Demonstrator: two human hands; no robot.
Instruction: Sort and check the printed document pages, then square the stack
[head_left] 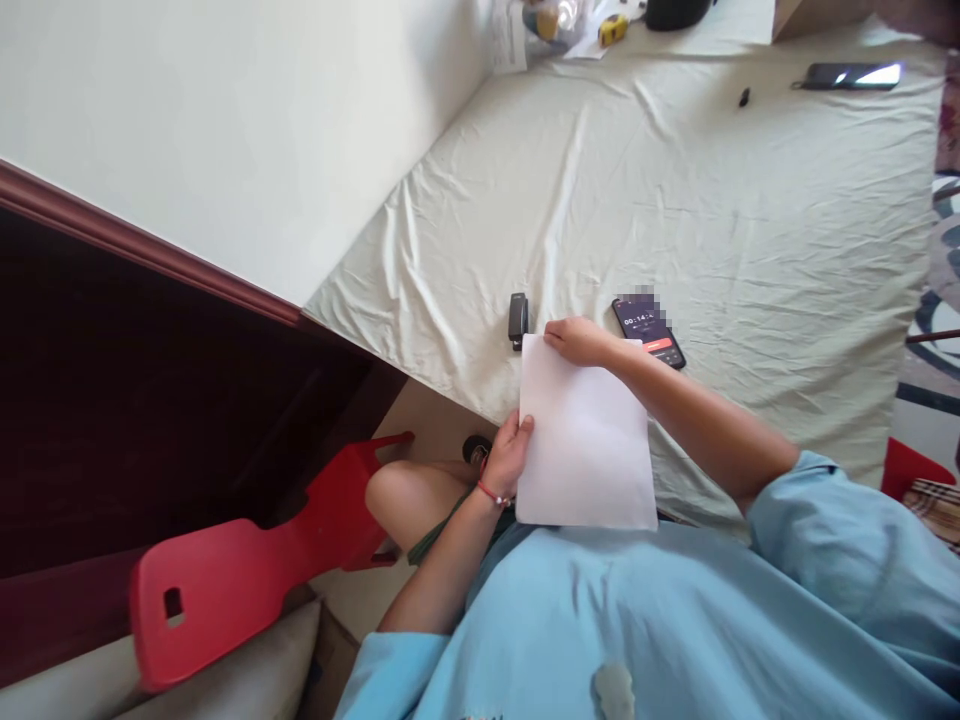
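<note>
White paper [585, 440] lies over the near edge of the cloth-covered table and reaches towards my lap. Whether it is one sheet or a stack, I cannot tell. My left hand [511, 450] grips its left edge, with the thumb on top and the fingers underneath. At the top left corner, my right hand [579, 342] is closed on the upper edge, its forearm crossing the paper's right corner. Just beyond that corner lies a small black object [518, 318] that looks like a stapler. A phone [649, 332] with a running timer rests right of my right hand.
A wrinkled pale cloth [750, 230] covers the table, with a wall [225, 120] along its left. At the far side are a yellow tape measure [613, 30], a second phone [851, 76] and a tiny black item [744, 97]. A red chair [225, 580] stands at lower left.
</note>
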